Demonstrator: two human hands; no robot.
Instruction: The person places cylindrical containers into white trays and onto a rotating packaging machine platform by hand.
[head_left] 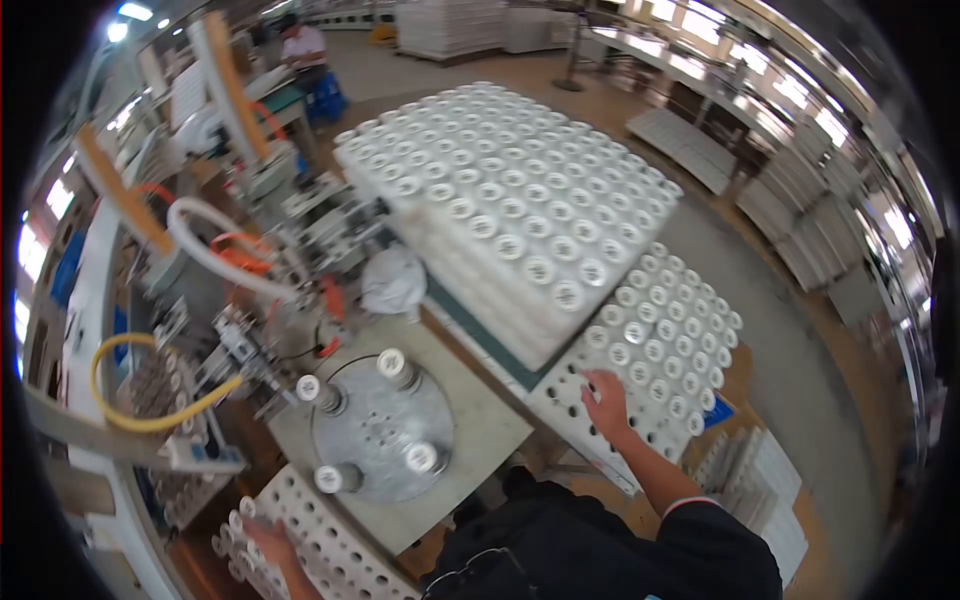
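My right hand (606,402) is over the empty-holed front part of a white perforated tray (553,398), its fingers bent and close together beside the rows of white round-topped parts (653,350). Whether anything is between those fingers is too small to tell. At the lower left my left hand (270,543) reaches over another perforated tray (318,522), next to several white-topped parts (235,520) at its left end; its fingertips are blurred. Between the hands, a round metal turntable (380,430) bears several upright white-topped cylinders (392,364) around its rim.
A tall stack of trays (480,270) full of white-topped parts rises behind the turntable. Machine arms and a yellow hose (150,425) are at the left. Stacked white trays (765,490) are at the lower right. A seated person (303,48) is far back.
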